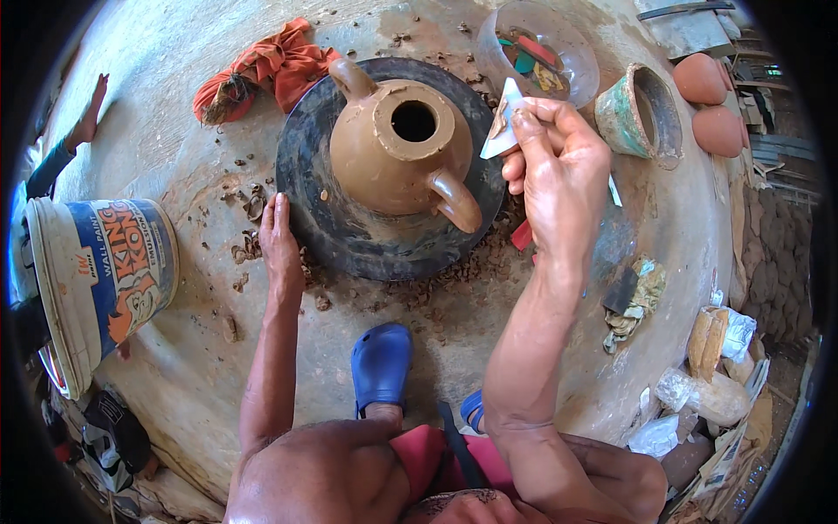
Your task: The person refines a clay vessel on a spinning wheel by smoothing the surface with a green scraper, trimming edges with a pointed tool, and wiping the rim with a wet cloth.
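Note:
A brown clay pot (pixel 393 162) with two stubby handles and a round top hole stands on a dark round turntable (pixel 349 236). My left hand (pixel 279 240) lies flat, fingers together, against the turntable's left rim. My right hand (pixel 554 166) is raised to the right of the pot and pinches a thin white triangular scraper (pixel 502 122) smeared with clay. The scraper's tip is beside the pot's upper right, apart from it.
A paint bucket (pixel 96 279) lies at the left. Orange cloth (pixel 262 70) sits behind the turntable. A clear bowl of coloured tools (pixel 537 52), a green clay-caked cup (pixel 642 113) and two round clay pots (pixel 707 100) are at the back right. Clay crumbs ring the turntable. Blue sandal (pixel 380 362) below.

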Demonstrator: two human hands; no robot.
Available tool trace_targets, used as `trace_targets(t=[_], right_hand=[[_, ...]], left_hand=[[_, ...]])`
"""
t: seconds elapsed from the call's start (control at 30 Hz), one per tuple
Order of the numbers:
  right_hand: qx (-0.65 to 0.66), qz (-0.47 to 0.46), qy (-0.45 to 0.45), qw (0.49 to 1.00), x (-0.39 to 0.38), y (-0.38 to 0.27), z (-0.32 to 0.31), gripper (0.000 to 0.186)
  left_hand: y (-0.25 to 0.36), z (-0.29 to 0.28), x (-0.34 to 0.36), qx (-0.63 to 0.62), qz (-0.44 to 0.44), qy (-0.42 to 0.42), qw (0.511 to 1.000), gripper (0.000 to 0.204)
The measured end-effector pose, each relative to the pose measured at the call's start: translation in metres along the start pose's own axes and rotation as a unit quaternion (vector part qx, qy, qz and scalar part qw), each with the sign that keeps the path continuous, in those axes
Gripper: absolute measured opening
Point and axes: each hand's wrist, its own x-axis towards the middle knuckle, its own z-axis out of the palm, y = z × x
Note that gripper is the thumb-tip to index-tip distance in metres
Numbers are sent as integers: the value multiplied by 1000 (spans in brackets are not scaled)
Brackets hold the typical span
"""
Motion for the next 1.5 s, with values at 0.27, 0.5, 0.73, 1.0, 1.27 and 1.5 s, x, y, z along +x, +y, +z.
trace_targets(t=[0.27, 0.5, 0.73, 1.0, 1.27, 1.5], right_hand=[[-171, 32, -38, 984, -6, -26, 8, 12], [-250, -23, -45, 967, -17, -26, 26, 10], [-115, -9, -37, 993, -26, -22, 30, 13], [-88, -77, 48, 992, -30, -5, 6, 14], [-249, -68, 72, 964, -35, 53, -12, 8], [-161, 22, 26, 986, -21, 61, 9, 18]], left_hand=[[-4, -13, 4, 42, 10, -16, 999, 53], [1, -7, -39, 51, -53, -5, 997, 57], [-10, -5, -72, 8, -96, -31, 995, 46], [-8, -2, -84, -2, -159, -77, 984, 54], [21, -3, -4, 46, -19, -9, 999, 65], [21, -3, 16, 32, 1, -52, 998, 55]])
